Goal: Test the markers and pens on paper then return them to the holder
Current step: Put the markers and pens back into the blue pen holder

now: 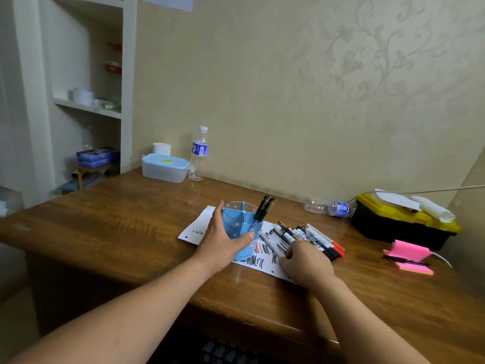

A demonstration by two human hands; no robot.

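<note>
Blue and partitioned, the one pen holder (pixel 236 219) stands on the single scribbled sheet of paper (pixel 199 224), my left hand (pixel 220 243) wrapped round its wall and two black pens (pixel 263 207) upright in its right-side chamber. Further right, my right hand (pixel 305 262) curls over the near ends of the markers (pixel 301 236) heaped on the same sheet. There are perhaps eight or nine, too overlapped for a firm count, and I cannot tell whether a barrel is gripped. Best, I judge, to single out one marker, lift it clear and lower it into a free chamber while the left hand steadies the holder.
</note>
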